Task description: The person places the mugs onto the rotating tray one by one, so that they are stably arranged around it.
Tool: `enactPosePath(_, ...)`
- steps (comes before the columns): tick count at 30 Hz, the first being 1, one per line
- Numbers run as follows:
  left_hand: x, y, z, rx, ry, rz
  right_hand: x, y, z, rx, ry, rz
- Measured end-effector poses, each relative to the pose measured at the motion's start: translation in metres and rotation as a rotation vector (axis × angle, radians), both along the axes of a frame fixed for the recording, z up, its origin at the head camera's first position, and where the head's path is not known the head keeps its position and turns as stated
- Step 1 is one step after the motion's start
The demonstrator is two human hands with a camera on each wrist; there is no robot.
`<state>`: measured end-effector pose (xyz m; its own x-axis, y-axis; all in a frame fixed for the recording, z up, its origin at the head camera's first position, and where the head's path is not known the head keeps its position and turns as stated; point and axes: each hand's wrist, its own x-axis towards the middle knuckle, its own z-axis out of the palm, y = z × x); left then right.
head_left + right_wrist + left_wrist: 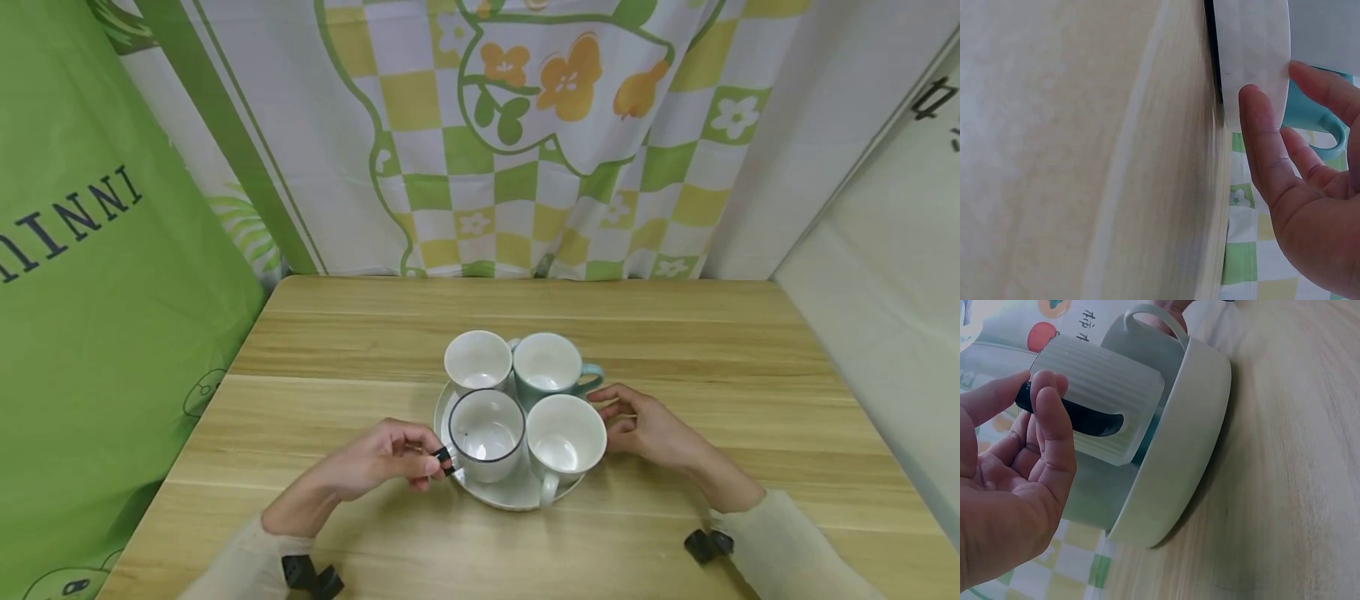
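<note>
Several mugs stand close together inside a round white bowl with a shallow wall. My left hand pinches the black handle of the dark-rimmed mug, which has ribbed sides in the left wrist view. To its right is a white mug whose handle points toward me. Behind them sit another white mug and a teal mug with a white inside. My right hand is at the bowl's right side, its fingers loosely extended by the wall; whether they touch is unclear.
Under the bowl is a wooden table. A checked, flower-printed curtain hangs behind its far edge, with green cloth on the left and a pale wall sheet on the right.
</note>
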<state>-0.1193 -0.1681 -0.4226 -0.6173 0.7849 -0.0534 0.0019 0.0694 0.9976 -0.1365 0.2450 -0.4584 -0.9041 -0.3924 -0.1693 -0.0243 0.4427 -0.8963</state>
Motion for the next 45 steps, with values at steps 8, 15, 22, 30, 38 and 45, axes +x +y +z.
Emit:
enactPosePath(8,-0.01,0.0,-0.007,-0.032,0.007,-0.033,0.0,0.0,0.001,0.011,0.011,0.006)
enactPosePath(15,-0.019,-0.002,-0.016,-0.035,-0.014,-0.055,0.0,0.0,0.0,0.013,0.018,0.008)
enactPosePath(22,-0.027,-0.001,-0.022,-0.045,-0.066,-0.072,0.0,0.0,0.0,0.022,0.031,0.012)
enactPosePath(30,-0.038,-0.002,-0.02,-0.051,-0.04,-0.123,0.0,0.0,0.002,0.019,0.026,0.014)
enactPosePath(38,-0.048,-0.004,-0.015,-0.104,0.025,-0.143,-0.001,0.001,0.0,-0.002,0.018,0.023)
enactPosePath(45,-0.048,-0.007,-0.016,-0.177,0.112,-0.049,-0.001,0.002,-0.002,-0.017,0.017,0.033)
